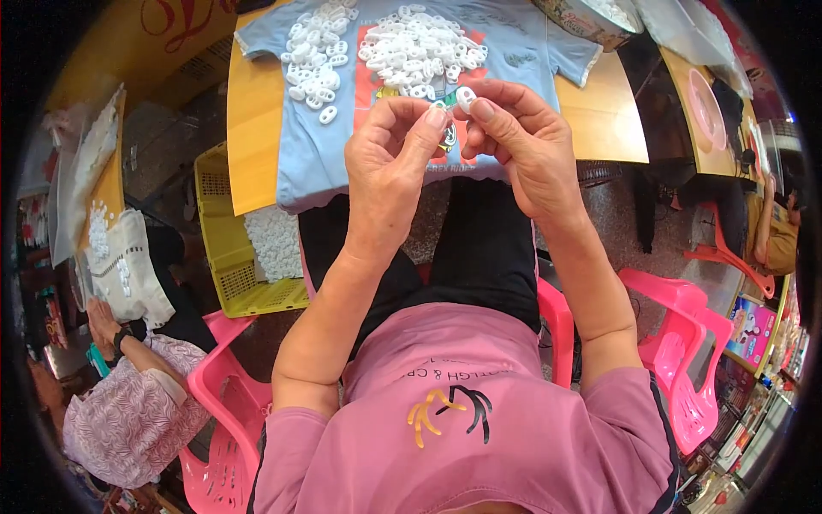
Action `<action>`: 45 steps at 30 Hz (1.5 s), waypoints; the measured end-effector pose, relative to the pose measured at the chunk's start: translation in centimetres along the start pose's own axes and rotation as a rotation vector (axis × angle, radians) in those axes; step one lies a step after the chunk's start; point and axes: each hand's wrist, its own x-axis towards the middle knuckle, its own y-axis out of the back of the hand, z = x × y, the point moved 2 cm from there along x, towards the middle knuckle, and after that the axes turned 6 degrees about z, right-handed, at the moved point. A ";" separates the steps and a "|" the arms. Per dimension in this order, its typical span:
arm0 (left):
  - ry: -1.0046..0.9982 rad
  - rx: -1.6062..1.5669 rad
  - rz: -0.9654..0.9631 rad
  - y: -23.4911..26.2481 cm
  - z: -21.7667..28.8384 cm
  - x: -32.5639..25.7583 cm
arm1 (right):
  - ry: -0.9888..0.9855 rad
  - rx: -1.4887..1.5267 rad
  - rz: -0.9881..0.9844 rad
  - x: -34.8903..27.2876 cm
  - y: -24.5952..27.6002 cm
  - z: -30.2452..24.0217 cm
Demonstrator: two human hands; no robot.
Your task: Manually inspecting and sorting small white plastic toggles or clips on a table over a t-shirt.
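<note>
The right hand [541,154] pinches a white two-holed piece [465,96], the left hand [387,163] seemingly a tiny part [447,107]; by the table's [604,120] far edge, I can't tell whether larger pile [421,47] or smaller pile [314,56] is finished.

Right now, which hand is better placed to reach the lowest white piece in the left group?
Probably the left hand: it is nearer that white piece, though its fingers look pinched together. The right hand is farther across, holding another white piece.

Smooth plastic pieces [419,50], matt cloth T-shirt [318,163], glossy plastic chair [664,292].
</note>
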 end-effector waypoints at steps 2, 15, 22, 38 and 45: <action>-0.008 0.015 -0.005 0.1 -0.1 0.0 | 0.028 -0.013 0.001 -0.1 -0.1 -0.1; -0.035 0.091 -0.003 0.3 -0.2 -0.2 | 0.173 -0.239 -0.006 -0.5 -0.7 -0.1; -0.014 0.052 0.011 0.2 -0.3 -0.4 | 0.235 -0.318 -0.010 -0.9 -0.8 0.0; -0.066 -0.026 0.014 1.6 -0.9 0.0 | 0.149 -0.171 -0.021 0.0 -1.7 1.5; -0.146 -0.028 -0.073 2.1 -0.8 -0.5 | -0.178 0.203 -0.109 -0.8 -2.1 1.3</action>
